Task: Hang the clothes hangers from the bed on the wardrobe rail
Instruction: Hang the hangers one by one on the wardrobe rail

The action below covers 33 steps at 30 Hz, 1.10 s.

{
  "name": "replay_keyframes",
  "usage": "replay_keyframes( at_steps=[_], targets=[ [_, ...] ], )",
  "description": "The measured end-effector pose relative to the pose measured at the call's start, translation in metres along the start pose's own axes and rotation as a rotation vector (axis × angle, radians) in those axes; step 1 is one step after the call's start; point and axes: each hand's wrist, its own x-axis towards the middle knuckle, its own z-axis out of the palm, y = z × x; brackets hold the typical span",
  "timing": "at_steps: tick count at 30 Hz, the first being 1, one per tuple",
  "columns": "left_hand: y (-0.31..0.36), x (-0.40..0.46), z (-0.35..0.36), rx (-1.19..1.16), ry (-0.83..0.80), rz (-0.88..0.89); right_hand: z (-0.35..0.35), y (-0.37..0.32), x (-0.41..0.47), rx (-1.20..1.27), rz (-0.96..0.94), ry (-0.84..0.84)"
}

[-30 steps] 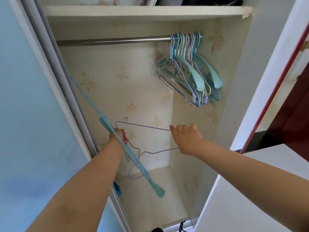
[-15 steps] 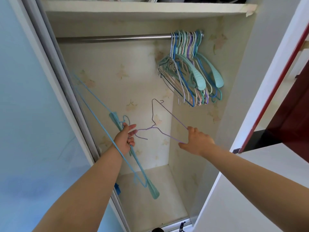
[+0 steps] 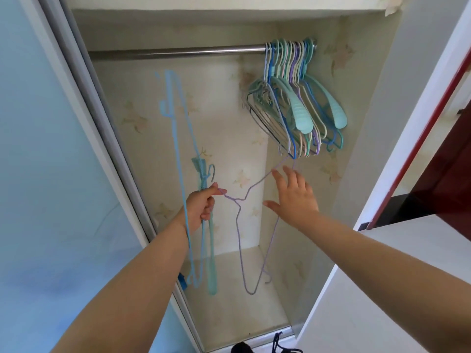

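— Where are the hangers right now?

— Most hang bunched at the right end of the wardrobe rail (image 3: 178, 51), a cluster of hung hangers (image 3: 295, 98) in teal, blue, lilac and cream. The left hand (image 3: 201, 207) has its grip clamped round a light blue hanger (image 3: 175, 138) and a teal hanger (image 3: 210, 256), both held upright at the left side of the wardrobe.

— And the thin purple one?

— The purple wire hanger (image 3: 239, 238) dangles in the middle, its upper wire pinched at the left hand's fingertips, its loop hanging low towards the wardrobe floor (image 3: 237, 309). Another stretch of it runs up to the right, towards the bottom of the hung cluster.

— The right hand?

— The right hand (image 3: 295, 197) has its fingers spread apart, holding nothing, just below the cluster; its fingertips are near that upper wire, and whether they touch it I cannot tell.
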Motion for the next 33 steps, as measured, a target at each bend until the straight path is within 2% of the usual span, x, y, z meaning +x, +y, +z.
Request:
replay_keyframes(
  at_steps=[2, 3, 6, 8, 9, 14, 18, 21, 23, 25, 28, 31, 33],
  targets=[
    [-0.004, -0.002, -0.004, 0.113, -0.056, -0.043, -0.004, 0.009, 0.011, -0.106, -0.096, 0.013],
    [-0.005, -0.003, -0.007, 0.168, -0.072, -0.067, -0.003, 0.014, 0.015, -0.147, -0.137, -0.056],
    [-0.013, -0.004, -0.014, 0.293, -0.065, -0.097, 0.005, 0.021, 0.018, -0.107, -0.129, -0.485],
    [-0.019, -0.004, -0.021, 0.305, -0.026, -0.094, 0.009, 0.022, 0.012, 0.133, 0.001, -0.771],
    [-0.022, -0.004, -0.023, 0.297, -0.013, -0.092, 0.010, 0.022, 0.007, 0.244, 0.039, -0.859],
    [-0.036, -0.005, -0.026, 0.135, 0.038, -0.064, 0.004, 0.029, -0.001, 0.362, -0.012, -1.054],
    [-0.050, 0.003, -0.033, 0.027, 0.184, -0.037, -0.011, 0.042, 0.009, 0.253, 0.009, -1.140],
    [-0.050, 0.007, -0.038, -0.075, 0.215, -0.012, -0.025, 0.051, 0.014, 0.049, 0.001, -1.086],
    [-0.047, 0.007, -0.037, -0.094, 0.216, -0.011, -0.025, 0.049, 0.015, -0.053, -0.038, -0.941],
    [-0.045, 0.005, -0.033, -0.083, 0.222, -0.018, -0.013, 0.043, 0.016, -0.043, -0.052, -0.816],
    [-0.040, 0.002, -0.027, -0.093, 0.215, -0.037, -0.003, 0.028, 0.021, 0.278, 0.059, -0.622],
    [-0.026, -0.001, -0.019, -0.155, 0.190, -0.069, -0.011, 0.006, 0.032, 0.720, 0.182, -0.322],
    [-0.012, -0.001, -0.013, -0.186, 0.162, -0.066, -0.023, -0.007, 0.043, 0.927, 0.240, -0.157]
  ],
)
